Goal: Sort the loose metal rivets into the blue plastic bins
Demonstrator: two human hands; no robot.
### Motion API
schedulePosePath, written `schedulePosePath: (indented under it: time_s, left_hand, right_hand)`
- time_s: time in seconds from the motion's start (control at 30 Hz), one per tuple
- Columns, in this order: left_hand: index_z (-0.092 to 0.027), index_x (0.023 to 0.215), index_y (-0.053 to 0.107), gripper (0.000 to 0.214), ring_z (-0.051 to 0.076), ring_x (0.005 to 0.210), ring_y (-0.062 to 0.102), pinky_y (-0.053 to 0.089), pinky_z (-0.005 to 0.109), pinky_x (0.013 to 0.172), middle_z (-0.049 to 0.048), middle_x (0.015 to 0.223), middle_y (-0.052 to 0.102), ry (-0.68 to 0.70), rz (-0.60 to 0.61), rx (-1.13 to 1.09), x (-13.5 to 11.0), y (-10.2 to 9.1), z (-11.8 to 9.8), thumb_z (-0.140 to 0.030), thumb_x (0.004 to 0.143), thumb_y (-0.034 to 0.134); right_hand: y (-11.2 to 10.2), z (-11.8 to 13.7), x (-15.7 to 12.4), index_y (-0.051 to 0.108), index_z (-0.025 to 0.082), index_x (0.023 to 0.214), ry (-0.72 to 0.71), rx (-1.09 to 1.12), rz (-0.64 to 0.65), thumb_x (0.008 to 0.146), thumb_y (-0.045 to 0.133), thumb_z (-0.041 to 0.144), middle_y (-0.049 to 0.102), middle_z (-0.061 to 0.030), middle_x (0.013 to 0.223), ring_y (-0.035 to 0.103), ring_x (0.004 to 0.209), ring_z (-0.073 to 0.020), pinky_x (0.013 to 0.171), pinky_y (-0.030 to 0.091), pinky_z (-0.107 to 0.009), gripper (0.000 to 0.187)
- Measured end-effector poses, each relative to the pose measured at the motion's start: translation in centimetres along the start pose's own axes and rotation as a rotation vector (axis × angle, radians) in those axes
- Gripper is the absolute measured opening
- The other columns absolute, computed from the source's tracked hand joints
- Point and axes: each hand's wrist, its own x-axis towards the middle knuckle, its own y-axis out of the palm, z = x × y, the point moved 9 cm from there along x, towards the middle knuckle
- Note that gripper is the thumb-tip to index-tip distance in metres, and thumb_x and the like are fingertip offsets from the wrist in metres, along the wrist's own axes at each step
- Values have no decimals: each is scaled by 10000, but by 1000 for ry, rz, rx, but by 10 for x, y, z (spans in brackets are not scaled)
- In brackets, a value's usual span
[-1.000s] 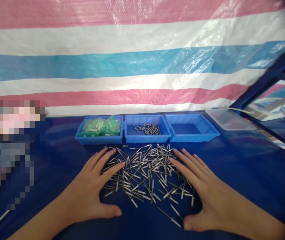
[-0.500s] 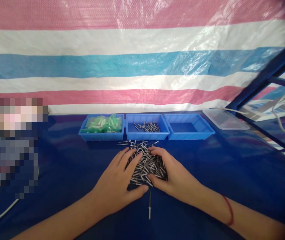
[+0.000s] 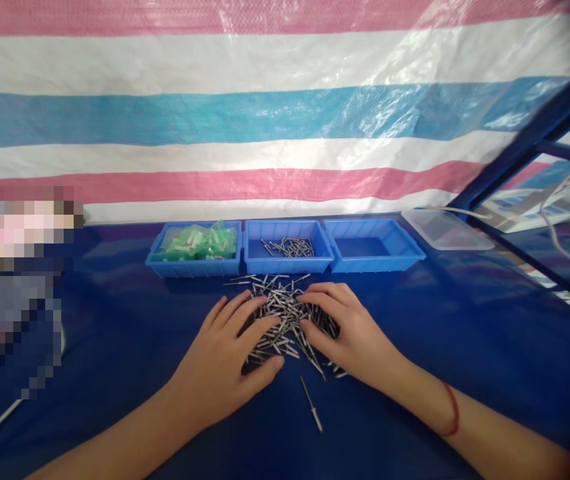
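A loose heap of silver pop rivets lies on the dark blue table surface between my two hands. My left hand rests against the heap's left side, fingers spread, thumb apart toward the front. On the other side my right hand curves over the heap's right edge, its thumb and fingers apart and touching rivets; some rivets are hidden under it. One single rivet lies by itself in front of the heap, tilted. Neither hand grips a rivet that I can make out.
Behind the heap stand three blue bins in a row: the left bin with green-and-clear plastic packets, the middle bin with some rivets, and the right bin. A clear plastic lid lies at right. Another person, blurred, is at left.
The heap has spread wider, with a few rivets shifted toward the front right. The single rivet has turned askew. My hands have moved slightly apart, and the view has shifted a little.
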Motion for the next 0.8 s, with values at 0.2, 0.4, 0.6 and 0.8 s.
schedulePosePath:
  time_s: [0.2,0.4,0.6,0.8]
  left_hand:
    - [-203,1157,563,344,301,1261,411,347,507,1070,113,1265,507,-21,-53,-52,1,-4,3,-332,838,547]
    - [-192,1273,478,457,278,1274,403,369,464,1067,124,1321,460,-17,-48,-66,1,-5,5,-211,816,503]
    - [-223,1361,401,564,331,1367,279,228,585,1110,106,1434,390,-60,-42,58,-3,-8,14,-384,834,521]
    - [-204,1445,294,755,361,1370,277,246,608,1087,135,1505,295,-130,20,157,-7,3,29,-583,823,492]
  right_hand:
    - [-11,-26,1,576,206,961,126,151,-55,746,499,28,608,-40,988,551,939,-191,840,451,-355,290]
    - [-20,-28,4,594,206,860,109,201,-35,757,468,12,614,-25,903,571,871,-165,786,453,-317,254]
    - [-10,-14,4,618,193,945,28,47,172,806,601,185,620,-56,951,564,900,-204,817,456,-367,140]
    - [-7,-17,3,631,201,902,-7,-1,207,871,533,189,618,-59,917,577,848,-190,767,477,-350,104]
